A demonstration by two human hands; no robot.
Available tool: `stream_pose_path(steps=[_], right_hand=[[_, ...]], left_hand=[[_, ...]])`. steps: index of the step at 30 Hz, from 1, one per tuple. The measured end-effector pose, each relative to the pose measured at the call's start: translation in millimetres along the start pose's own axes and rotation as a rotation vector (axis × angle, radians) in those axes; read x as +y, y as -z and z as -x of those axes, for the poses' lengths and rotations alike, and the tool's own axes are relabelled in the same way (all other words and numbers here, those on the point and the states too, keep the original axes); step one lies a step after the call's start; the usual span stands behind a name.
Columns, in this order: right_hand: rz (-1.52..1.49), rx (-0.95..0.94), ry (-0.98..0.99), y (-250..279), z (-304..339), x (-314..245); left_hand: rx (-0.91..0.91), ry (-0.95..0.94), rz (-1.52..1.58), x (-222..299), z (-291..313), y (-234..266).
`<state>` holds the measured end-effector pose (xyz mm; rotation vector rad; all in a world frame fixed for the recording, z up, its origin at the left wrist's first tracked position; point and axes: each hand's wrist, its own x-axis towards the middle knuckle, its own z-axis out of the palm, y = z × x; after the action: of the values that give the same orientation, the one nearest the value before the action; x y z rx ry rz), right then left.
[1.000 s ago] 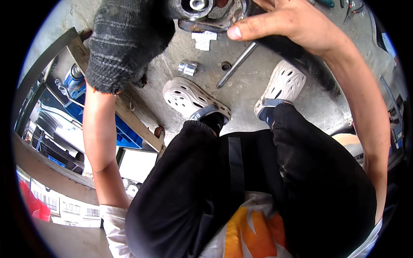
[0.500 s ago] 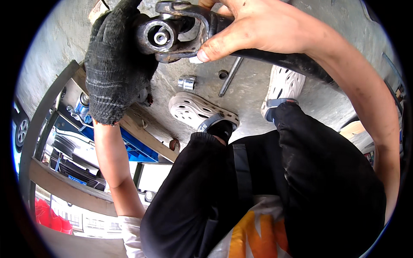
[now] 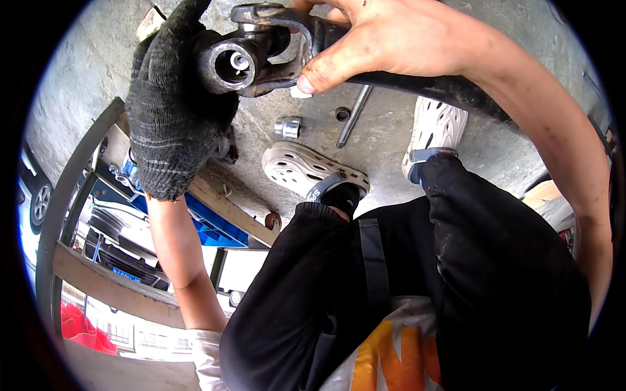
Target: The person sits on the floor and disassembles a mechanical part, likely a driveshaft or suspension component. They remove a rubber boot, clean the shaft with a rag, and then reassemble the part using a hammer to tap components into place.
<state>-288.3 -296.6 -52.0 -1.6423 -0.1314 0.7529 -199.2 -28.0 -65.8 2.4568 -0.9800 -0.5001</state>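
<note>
A dark metal drive shaft (image 3: 430, 91) runs across the top of the view, with a universal joint (image 3: 261, 49) at its left end. My right hand (image 3: 391, 39) is bare and wraps round the shaft beside the fork, its thumb pressing on the fork's near arm. On the joint's left yoke, my left hand (image 3: 176, 111) is closed in a dark grey knitted glove; its fingertips are partly hidden. The yoke's round bore (image 3: 235, 65) faces me, and a bright round metal piece shows inside it. Something small and white (image 3: 300, 93) lies just under my right thumb.
On the concrete floor lie a chrome socket (image 3: 288, 127), a small dark ring (image 3: 342, 114) and a metal bar (image 3: 355, 117). My feet in pale clogs (image 3: 313, 166) stand close behind them. A metal-and-wood frame (image 3: 117, 280) with a blue tray (image 3: 215, 225) rises at the left.
The left yoke has tipped against the fork, and its bore has shifted left and slightly down, facing me more openly. My right hand keeps its hold. The whole view has shifted a little.
</note>
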Motion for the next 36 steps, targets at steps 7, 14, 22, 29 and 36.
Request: stream_pose_path(steps=[7,14,22,29,36], right_hand=[[-0.032,-0.05,0.004,4,-2,2],[-0.059,-0.076,-0.022,4,-2,1],[-0.071,-0.047,-0.05,1,-1,0],[-0.069,-0.046,-0.138,2,-5,0],[-0.282,-0.157,-0.07,6,-11,11]], left_hand=[[-0.023,-0.104,-0.114,-14,-1,4],[-0.024,-0.1,-0.125,-13,-1,6],[-0.056,-0.138,-0.137,-15,-4,7],[-0.035,-0.041,-0.026,-3,-7,3],[-0.046,-0.164,-0.142,-19,-4,10]])
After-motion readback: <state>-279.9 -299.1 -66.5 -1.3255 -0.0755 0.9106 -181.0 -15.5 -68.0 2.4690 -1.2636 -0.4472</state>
